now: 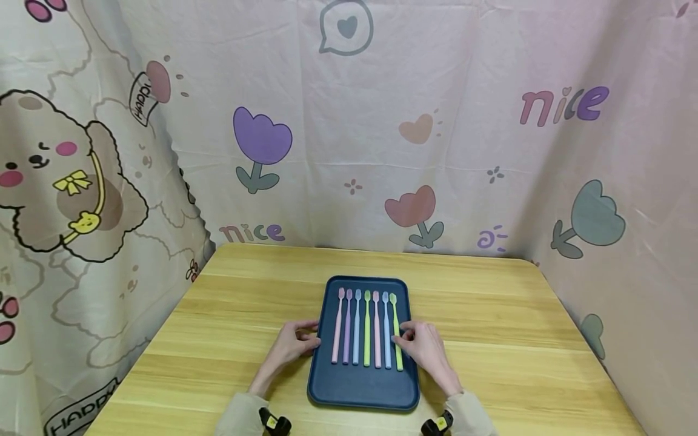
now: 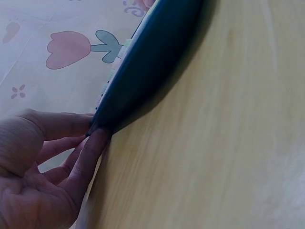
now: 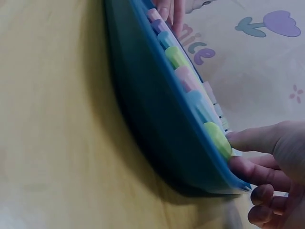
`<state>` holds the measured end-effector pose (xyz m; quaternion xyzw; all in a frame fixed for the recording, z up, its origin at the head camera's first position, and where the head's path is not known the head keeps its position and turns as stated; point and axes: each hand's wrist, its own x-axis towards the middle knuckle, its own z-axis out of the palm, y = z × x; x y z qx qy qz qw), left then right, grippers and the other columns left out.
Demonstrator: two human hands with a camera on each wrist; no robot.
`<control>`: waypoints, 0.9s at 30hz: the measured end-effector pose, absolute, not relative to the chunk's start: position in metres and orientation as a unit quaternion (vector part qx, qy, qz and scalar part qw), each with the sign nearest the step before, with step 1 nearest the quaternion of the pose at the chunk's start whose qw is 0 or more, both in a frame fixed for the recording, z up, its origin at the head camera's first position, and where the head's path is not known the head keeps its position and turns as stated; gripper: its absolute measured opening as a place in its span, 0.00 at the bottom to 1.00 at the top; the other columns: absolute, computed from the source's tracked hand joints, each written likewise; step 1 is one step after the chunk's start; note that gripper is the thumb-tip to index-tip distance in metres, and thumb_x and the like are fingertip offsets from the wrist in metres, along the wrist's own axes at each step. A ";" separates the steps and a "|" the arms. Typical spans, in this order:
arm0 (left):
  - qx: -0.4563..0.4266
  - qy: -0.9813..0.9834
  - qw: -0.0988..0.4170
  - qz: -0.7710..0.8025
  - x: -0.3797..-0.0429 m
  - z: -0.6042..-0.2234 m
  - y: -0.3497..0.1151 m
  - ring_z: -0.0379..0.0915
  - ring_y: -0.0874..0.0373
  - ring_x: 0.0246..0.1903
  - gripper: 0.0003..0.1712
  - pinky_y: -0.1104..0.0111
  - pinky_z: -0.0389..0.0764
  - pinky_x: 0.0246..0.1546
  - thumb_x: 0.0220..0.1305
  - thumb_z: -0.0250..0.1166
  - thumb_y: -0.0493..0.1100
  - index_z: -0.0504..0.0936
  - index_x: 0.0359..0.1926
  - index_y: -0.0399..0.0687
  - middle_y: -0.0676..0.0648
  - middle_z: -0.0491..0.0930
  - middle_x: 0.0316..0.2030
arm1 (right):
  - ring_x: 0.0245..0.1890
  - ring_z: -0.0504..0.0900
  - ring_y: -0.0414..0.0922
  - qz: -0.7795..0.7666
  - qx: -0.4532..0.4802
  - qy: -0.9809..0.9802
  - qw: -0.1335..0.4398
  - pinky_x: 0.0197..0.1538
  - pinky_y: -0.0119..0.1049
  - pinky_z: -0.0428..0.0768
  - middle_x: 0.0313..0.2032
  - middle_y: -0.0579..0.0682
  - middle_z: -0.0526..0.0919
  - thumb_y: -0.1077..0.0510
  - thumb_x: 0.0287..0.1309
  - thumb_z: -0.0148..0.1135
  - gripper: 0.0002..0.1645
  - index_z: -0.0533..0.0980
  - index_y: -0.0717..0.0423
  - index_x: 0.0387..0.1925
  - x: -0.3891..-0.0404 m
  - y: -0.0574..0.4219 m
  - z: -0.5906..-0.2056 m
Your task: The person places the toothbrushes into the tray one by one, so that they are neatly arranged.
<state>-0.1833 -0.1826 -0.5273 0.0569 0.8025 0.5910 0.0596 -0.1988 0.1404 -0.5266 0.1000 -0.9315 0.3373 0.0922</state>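
Observation:
Several toothbrushes lie side by side on a dark blue tray [image 1: 362, 389], heads toward the far end. From the left, a pink toothbrush [image 1: 337, 330] comes first, beside a purple toothbrush [image 1: 347, 330]; blue, green and pink ones follow. At the right end lies a yellow-green toothbrush [image 1: 399, 360], pinched between the thumb and index finger of my right hand [image 1: 428, 346], which crosses the tray's right rim. My left hand [image 1: 290, 345] pinches the left rim, thumb on top and a finger below, as the left wrist view shows.
The tray is on a wooden table [image 1: 491, 315]. A printed curtain [image 1: 338, 109] with tulips and hearts hangs behind the table and along both sides. Each sleeve has a black wrist camera [image 1: 275, 422] at its cuff.

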 end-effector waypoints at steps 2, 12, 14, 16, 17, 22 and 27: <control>0.057 0.803 0.059 0.591 -0.183 -0.527 -0.182 0.86 0.45 0.41 0.29 0.63 0.89 0.32 0.60 0.69 0.31 0.74 0.62 0.24 0.25 0.80 0.53 | 0.21 0.73 0.31 0.339 0.099 -0.931 0.090 0.26 0.24 0.72 0.20 0.40 0.81 0.57 0.50 0.76 0.13 0.87 0.60 0.38 -0.199 0.140 -0.527; 0.055 0.802 0.063 0.592 -0.184 -0.528 -0.183 0.86 0.44 0.41 0.30 0.62 0.89 0.33 0.60 0.69 0.31 0.74 0.62 0.23 0.25 0.79 0.54 | 0.20 0.71 0.34 0.351 0.098 -0.929 0.071 0.25 0.24 0.68 0.19 0.41 0.79 0.59 0.53 0.74 0.08 0.86 0.58 0.35 -0.201 0.140 -0.528; 0.055 0.802 0.063 0.592 -0.184 -0.528 -0.183 0.86 0.44 0.41 0.30 0.62 0.89 0.33 0.60 0.69 0.31 0.74 0.62 0.23 0.25 0.79 0.54 | 0.20 0.71 0.34 0.353 0.097 -0.928 0.069 0.25 0.24 0.68 0.19 0.41 0.78 0.59 0.53 0.74 0.08 0.86 0.58 0.35 -0.201 0.140 -0.528; 0.055 0.805 0.062 0.587 -0.185 -0.529 -0.182 0.86 0.44 0.41 0.29 0.61 0.89 0.32 0.60 0.68 0.30 0.73 0.62 0.23 0.24 0.79 0.54 | 0.20 0.71 0.34 0.354 0.095 -0.928 0.069 0.25 0.24 0.68 0.19 0.41 0.78 0.59 0.53 0.74 0.08 0.86 0.59 0.35 -0.202 0.140 -0.528; 0.055 0.806 0.062 0.586 -0.185 -0.529 -0.182 0.86 0.44 0.41 0.29 0.61 0.89 0.32 0.61 0.68 0.30 0.73 0.62 0.22 0.24 0.79 0.53 | 0.20 0.71 0.34 0.355 0.094 -0.928 0.069 0.25 0.24 0.68 0.19 0.41 0.78 0.59 0.53 0.74 0.08 0.86 0.59 0.35 -0.202 0.140 -0.528; 0.056 0.807 0.062 0.585 -0.186 -0.530 -0.182 0.86 0.43 0.41 0.29 0.61 0.89 0.32 0.61 0.68 0.30 0.73 0.62 0.22 0.24 0.79 0.53 | 0.18 0.69 0.34 0.358 0.094 -0.927 0.069 0.24 0.24 0.66 0.17 0.40 0.76 0.59 0.53 0.73 0.07 0.85 0.59 0.33 -0.203 0.140 -0.528; 0.058 0.799 0.064 0.595 -0.184 -0.527 -0.183 0.86 0.44 0.41 0.30 0.62 0.89 0.32 0.60 0.68 0.31 0.74 0.62 0.23 0.25 0.79 0.53 | 0.18 0.68 0.34 0.362 0.097 -0.925 0.067 0.24 0.24 0.64 0.16 0.40 0.75 0.60 0.53 0.73 0.06 0.85 0.59 0.32 -0.204 0.140 -0.529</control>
